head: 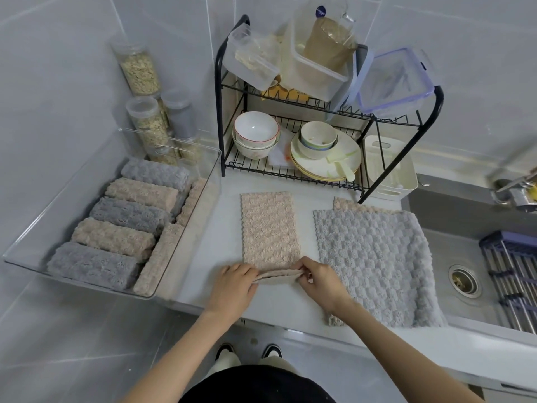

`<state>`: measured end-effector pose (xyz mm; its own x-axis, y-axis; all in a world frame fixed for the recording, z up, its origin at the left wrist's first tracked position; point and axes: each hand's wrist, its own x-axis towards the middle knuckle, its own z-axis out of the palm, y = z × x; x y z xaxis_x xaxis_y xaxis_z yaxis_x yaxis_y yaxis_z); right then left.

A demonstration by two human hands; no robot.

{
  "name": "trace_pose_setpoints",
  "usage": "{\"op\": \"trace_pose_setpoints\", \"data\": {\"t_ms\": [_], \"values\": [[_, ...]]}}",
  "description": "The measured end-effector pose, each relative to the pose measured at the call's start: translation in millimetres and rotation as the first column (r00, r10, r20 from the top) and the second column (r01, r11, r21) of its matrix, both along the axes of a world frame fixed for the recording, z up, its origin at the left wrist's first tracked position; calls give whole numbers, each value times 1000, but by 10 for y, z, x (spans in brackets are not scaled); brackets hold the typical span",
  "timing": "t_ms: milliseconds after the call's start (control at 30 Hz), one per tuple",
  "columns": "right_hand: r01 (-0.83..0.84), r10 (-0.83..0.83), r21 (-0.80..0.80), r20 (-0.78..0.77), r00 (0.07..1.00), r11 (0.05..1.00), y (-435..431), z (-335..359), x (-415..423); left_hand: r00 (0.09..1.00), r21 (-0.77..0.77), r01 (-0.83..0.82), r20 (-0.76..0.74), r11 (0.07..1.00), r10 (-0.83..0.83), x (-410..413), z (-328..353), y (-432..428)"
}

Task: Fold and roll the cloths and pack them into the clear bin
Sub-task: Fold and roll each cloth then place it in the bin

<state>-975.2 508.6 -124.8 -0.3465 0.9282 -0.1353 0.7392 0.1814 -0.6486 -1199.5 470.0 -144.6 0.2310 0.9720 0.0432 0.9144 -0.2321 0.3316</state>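
Note:
A beige cloth, folded into a long strip, lies on the white counter in front of me. Its near end is turned up into the start of a roll. My left hand grips the left end of that roll and my right hand pinches the right end. To the right lies a flat grey cloth on top of another beige cloth. The clear bin at the left holds several rolled grey and beige cloths.
A black dish rack with bowls, plates and plastic boxes stands behind the cloths. Jars of grain stand in the back left corner. The steel sink with a roll-up drying mat is at the right.

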Motion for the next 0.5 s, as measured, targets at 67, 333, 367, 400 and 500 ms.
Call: {"op": "trace_pose_setpoints", "data": {"t_ms": [67, 333, 367, 400, 500], "values": [[27, -30, -54, -47, 998, 998, 10, -1, 11, 993, -58, -66, 91, 996, 71, -54, 11, 43], [-77, 94, -91, 190, 977, 993, -99, -17, 52, 983, -188, -94, 138, 978, 121, -173, 29, 147], [-25, 37, -87, 137, 990, 996, -79, -30, 43, 982, -189, -99, 143, 977, 127, -179, 28, 154], [37, -29, -92, 91, 995, 995, -50, -36, 33, 977, -190, -115, 154, 975, 145, -182, 36, 162], [151, -151, -153, 15, 988, 977, 44, -25, 2, 940, -229, -187, 240, 955, 242, -204, 42, 202]]}}
